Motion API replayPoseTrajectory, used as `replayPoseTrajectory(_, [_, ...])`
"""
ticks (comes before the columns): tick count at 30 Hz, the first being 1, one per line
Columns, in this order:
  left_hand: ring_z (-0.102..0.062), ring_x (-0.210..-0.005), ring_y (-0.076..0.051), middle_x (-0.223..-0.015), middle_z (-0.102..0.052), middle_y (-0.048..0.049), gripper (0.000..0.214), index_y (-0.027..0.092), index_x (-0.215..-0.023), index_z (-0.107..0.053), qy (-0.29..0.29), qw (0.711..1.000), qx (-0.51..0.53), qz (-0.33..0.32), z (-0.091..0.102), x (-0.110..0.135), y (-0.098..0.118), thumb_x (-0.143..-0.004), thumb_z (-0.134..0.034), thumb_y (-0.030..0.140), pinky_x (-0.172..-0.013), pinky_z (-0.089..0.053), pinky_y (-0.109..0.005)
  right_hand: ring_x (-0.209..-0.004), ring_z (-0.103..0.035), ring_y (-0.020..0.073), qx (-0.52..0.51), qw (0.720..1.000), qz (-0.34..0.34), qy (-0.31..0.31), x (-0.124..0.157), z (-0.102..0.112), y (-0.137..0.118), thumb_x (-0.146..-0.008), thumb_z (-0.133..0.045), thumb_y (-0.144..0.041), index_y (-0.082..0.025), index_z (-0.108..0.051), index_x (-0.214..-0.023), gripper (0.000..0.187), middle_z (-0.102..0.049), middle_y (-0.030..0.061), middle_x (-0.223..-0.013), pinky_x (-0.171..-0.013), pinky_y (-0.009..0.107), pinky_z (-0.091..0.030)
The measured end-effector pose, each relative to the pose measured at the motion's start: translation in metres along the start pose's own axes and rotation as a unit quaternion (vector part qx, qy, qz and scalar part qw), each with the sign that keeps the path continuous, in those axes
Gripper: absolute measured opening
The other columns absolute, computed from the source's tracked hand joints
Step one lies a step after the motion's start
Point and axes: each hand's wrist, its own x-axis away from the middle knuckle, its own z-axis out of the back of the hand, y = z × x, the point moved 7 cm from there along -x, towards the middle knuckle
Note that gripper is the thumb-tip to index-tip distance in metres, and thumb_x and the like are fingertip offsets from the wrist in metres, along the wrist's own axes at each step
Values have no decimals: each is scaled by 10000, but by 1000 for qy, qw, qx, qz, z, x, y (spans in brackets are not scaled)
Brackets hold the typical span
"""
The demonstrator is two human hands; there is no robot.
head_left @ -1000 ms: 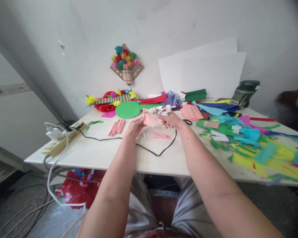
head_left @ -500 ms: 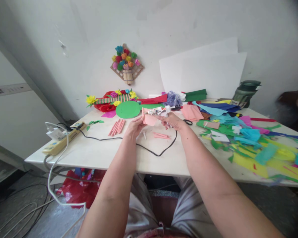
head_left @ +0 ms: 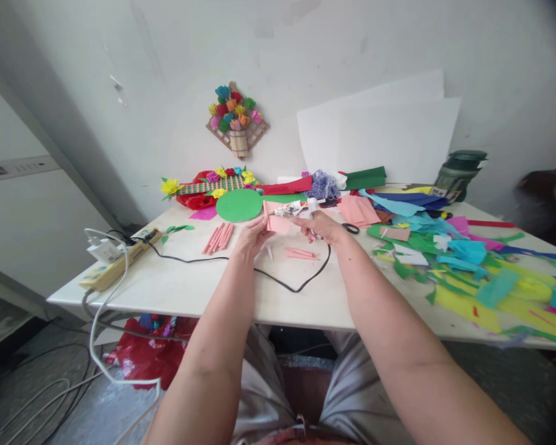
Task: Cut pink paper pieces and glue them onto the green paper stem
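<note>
My left hand point(head_left: 254, 235) is closed on a piece of pink crepe paper point(head_left: 278, 224) with one rolled edge, held above the table. In my right hand point(head_left: 322, 227) is a white hot glue gun point(head_left: 290, 211), its tip pointing left at the rolled edge. A black cord runs down from the gun across the table. Below the hands lie a few thin pink paper rolls point(head_left: 301, 253) and a small white pointed piece point(head_left: 269, 252). Several thicker pink rolls point(head_left: 217, 238) rest left of my left hand.
A yellow power strip point(head_left: 115, 262) with chargers stands at the table's left edge. Behind the hands are a green disc point(head_left: 239, 205) and folded pink paper point(head_left: 359, 211). Black-handled scissors point(head_left: 350, 228) lie right. Coloured paper scraps point(head_left: 472, 272) and a dark bottle point(head_left: 461, 170) occupy the right side.
The pink paper in my left hand has tilted slightly, and the glue gun's tip has shifted a little over it. Both hands keep their hold.
</note>
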Motion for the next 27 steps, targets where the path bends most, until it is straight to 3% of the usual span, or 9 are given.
replayPoseTrajectory(11, [-643,-705,-146,-745,-689,-54,177,119,-827,-690,-4,1000,19,-9,3,-1,-1,-670,-725,192,-764,-529,-315,-287,-390,51,9,1000,0,-5,0,0,0,-589,-737,-558,-151,-520,-587,461,-534,-22,-455,-327,211,-413])
replayPoseTrajectory(27, [-630,-642,-107,-730,-681,-27,111,125,-830,-678,13,999,40,-13,4,0,0,-720,-679,145,-707,-543,-259,-285,-370,42,13,1000,8,-19,4,-3,-5,-580,-743,-557,-148,-512,-581,469,-527,-23,-446,-342,211,-424])
